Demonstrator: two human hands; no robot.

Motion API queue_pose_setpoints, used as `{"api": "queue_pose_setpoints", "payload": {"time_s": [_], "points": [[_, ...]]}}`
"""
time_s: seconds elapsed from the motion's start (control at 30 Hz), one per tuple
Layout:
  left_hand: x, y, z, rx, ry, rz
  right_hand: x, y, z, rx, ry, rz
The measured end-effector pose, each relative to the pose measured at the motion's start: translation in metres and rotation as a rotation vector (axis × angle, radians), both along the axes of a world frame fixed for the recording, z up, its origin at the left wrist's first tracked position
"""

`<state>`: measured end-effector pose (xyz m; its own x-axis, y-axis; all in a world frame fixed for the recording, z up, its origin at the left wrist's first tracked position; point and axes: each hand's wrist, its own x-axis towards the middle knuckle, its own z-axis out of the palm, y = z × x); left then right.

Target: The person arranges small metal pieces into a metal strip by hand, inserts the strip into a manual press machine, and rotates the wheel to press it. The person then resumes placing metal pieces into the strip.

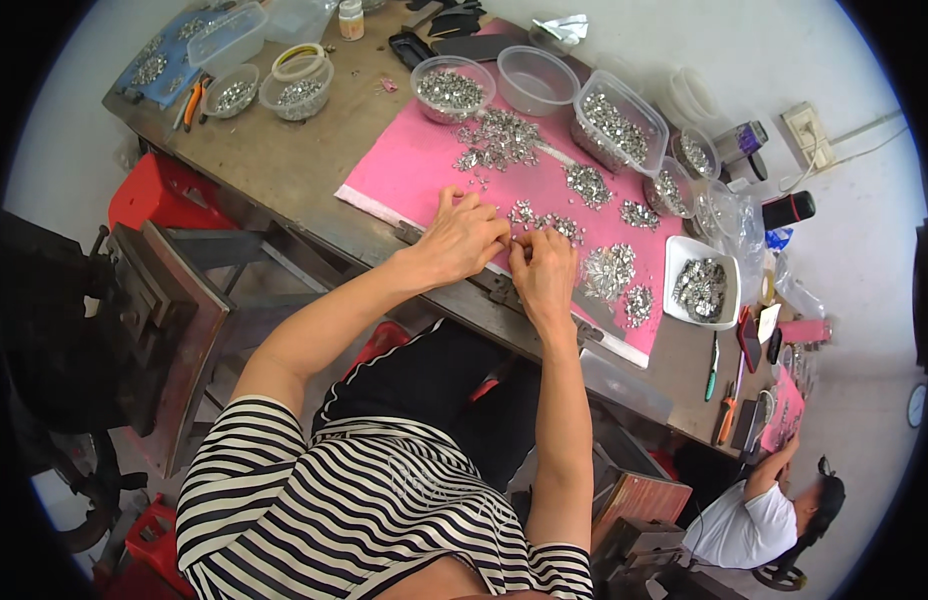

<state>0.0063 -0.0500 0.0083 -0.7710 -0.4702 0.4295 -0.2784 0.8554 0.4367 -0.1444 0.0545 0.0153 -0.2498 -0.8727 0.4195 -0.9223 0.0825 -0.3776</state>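
Whatever lies between the fingertips is too small to make out, so I cannot tell whether either hand holds anything. The left hand (462,242), fingers bent, reaches diagonally in; the right hand (546,270) points away from the body, fingers curled narrowly, its tips close to the left's. Just beyond lie small silver pieces (554,226) on the pink mat (394,180), partly hidden behind the right hand.
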Motion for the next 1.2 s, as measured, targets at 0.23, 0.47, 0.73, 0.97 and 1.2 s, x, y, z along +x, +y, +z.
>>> {"api": "queue_pose_setpoints", "payload": {"time_s": [0.23, 0.47, 0.73, 0.97, 1.2], "points": [[0.000, 0.000, 0.002, -0.029, 0.007, -0.031, -0.001, -0.003, 0.009, 0.051, 0.094, 0.030], [0.003, -0.003, 0.009, 0.081, -0.084, -0.022, -0.004, -0.002, 0.006, 0.048, 0.086, 0.026], [0.015, -0.010, 0.009, 0.228, 0.000, -0.021, -0.003, 0.007, 0.012, 0.008, 0.121, 0.049], [0.011, 0.002, 0.008, 0.096, -0.004, 0.044, -0.013, 0.015, 0.009, -0.023, 0.031, 0.043], [0.009, 0.003, 0.013, 0.112, -0.061, 0.036, -0.009, 0.008, 0.007, -0.001, -0.022, 0.015]]}}
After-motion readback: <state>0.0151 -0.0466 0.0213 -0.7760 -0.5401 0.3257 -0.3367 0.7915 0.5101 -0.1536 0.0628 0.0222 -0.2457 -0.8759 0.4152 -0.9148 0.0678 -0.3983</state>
